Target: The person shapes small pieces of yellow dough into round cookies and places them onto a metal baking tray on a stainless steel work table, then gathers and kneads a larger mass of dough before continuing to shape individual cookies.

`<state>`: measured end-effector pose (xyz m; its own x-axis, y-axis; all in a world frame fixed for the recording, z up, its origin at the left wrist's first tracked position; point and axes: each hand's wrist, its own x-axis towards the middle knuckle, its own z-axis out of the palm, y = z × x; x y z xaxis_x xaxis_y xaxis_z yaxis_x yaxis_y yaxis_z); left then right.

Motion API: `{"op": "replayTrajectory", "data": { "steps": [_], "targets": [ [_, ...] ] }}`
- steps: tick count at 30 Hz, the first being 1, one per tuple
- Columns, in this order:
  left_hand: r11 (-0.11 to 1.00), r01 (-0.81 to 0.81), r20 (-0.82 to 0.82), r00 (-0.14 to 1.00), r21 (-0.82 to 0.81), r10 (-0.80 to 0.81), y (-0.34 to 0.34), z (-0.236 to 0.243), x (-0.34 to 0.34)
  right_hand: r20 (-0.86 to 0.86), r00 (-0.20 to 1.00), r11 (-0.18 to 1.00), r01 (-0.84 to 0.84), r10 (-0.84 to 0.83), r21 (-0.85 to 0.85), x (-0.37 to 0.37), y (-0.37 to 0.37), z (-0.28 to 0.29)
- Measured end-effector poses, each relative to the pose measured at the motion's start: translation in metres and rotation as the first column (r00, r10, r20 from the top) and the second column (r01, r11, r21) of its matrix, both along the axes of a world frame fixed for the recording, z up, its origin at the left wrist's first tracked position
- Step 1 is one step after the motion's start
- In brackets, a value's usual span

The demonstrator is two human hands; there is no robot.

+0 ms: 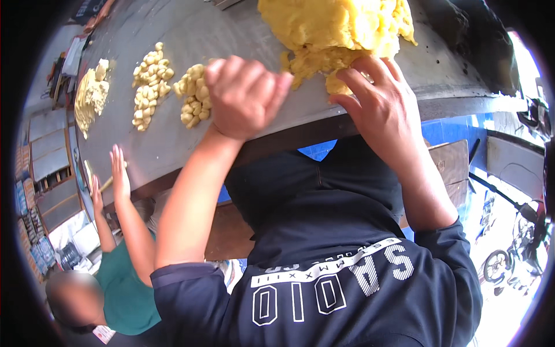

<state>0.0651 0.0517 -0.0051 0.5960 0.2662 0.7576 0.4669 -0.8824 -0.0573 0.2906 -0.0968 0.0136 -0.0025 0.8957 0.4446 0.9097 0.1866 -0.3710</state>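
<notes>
A large mound of yellow dough [341, 26] sits at the far edge of the view on the grey metal table. Its crumbly near side reaches my right hand [378, 95], whose thumb and fingers curl around a small dough piece [337, 84] there. My left hand [245, 95], slightly blurred, is raised over the table with its fingers curled in; whatever lies inside them is hidden. Just left of it is a pile of small dough balls [192, 98], partly covered by the hand. Further left lies a second pile of dough balls [151, 87].
A flattened heap of paler dough [91, 98] lies at the table's left end. At the lower left a co-worker in a green shirt [124, 289] holds both hands near a thin dough strip [107, 184]. A black bag-like thing [488, 43] stands at the far right of the table [231, 29].
</notes>
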Motion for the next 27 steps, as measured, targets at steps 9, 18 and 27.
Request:
{"op": "replayTrajectory", "data": {
  "steps": [9, 18, 27],
  "targets": [
    [0.943, 0.144, -0.09, 0.98, -0.3, -0.179, -0.004, -0.001, 0.001, 0.059, 0.991, 0.992, -0.116, 0.119, -0.039, -0.004, 0.015, -0.009],
    [0.866, -0.445, -0.361, 0.865, -0.228, 0.349, -0.08, 0.021, -0.088, -0.079, 0.991, 0.989, -0.115, 0.108, -0.09, 0.007, -0.001, -0.005],
    [0.628, -0.008, 0.237, 0.922, -0.778, 0.305, -0.089, -0.014, -0.078, -0.107, 0.882, 0.871, -0.47, 0.459, -0.145, -0.006, 0.018, 0.005]
  ]
}}
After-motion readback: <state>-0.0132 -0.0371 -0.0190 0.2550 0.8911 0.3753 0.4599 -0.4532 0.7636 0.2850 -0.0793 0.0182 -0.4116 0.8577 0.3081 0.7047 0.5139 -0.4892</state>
